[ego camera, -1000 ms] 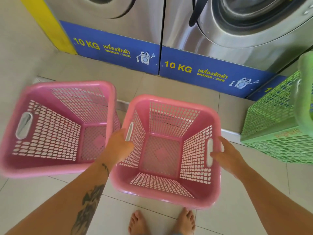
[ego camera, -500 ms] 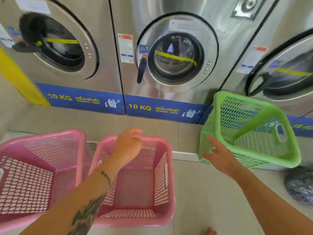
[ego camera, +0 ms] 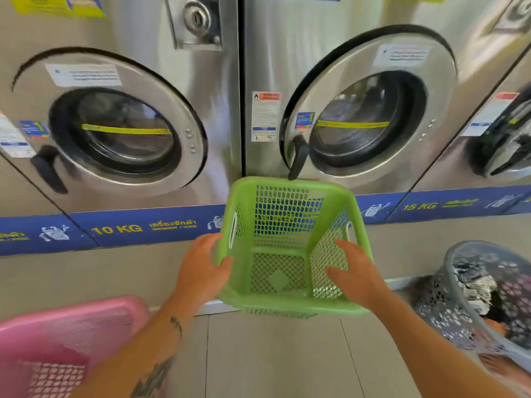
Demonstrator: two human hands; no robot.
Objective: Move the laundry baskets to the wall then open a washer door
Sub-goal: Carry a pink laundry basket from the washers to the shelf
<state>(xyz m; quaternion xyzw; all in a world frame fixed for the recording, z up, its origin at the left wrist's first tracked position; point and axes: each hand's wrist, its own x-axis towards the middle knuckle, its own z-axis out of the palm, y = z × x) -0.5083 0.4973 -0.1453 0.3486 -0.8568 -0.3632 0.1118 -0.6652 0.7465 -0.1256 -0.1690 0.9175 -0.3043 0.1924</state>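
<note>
Reaching for an empty green basket (ego camera: 290,248) tilted on the raised step below the washer door (ego camera: 370,110), left hand (ego camera: 201,271) and right hand (ego camera: 355,275) spread wide against its sides, not yet gripping; closing fingers evenly through both handle slots probably steadying it best.

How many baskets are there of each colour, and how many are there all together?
Green basket: 1
Pink basket: 1
Grey basket: 1, with clothes in it
Total: 3 baskets
</note>
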